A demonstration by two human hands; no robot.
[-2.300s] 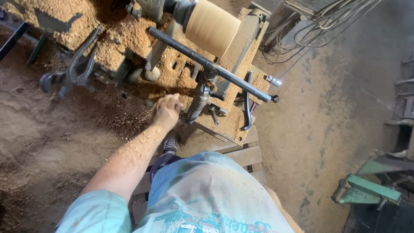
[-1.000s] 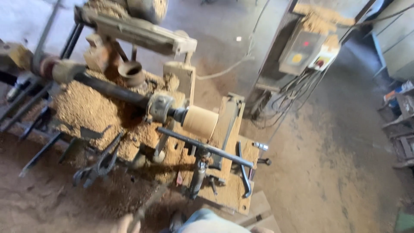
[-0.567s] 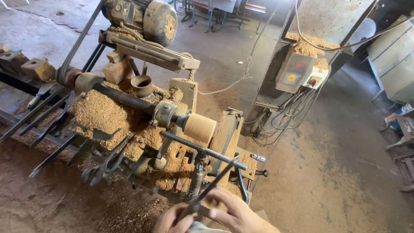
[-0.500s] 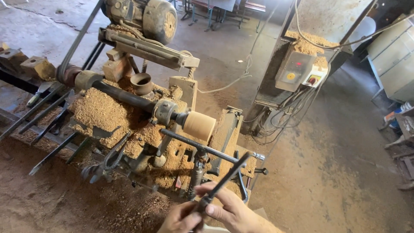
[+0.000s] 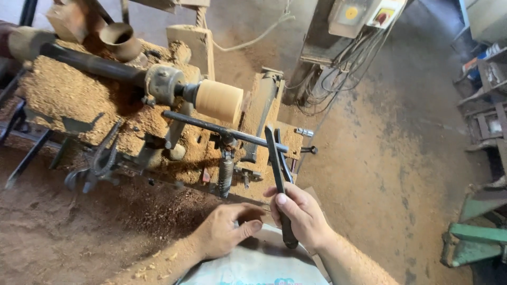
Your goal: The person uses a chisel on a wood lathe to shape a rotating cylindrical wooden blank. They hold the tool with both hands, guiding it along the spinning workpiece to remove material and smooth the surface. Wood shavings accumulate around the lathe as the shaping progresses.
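My right hand grips the handle of a long dark turning chisel, whose blade points up across the metal tool rest bar. My left hand rests near my lap beside the chisel's handle, fingers curled, holding nothing I can see. Just beyond the rest bar, a pale cylindrical wooden blank is mounted on the lathe spindle. The chisel's tip sits to the right of the blank, not touching it.
Sawdust heaps cover the lathe bed and the floor. Callipers hang at the lathe's front left. A small wooden cup sits at the back. An electrical box with cables stands behind, and green metal frames stand at right.
My left hand reached down by the lathe earlier; both hands then came up with the chisel. Now my right hand alone holds it against the rest bar, and the view has dropped closer.
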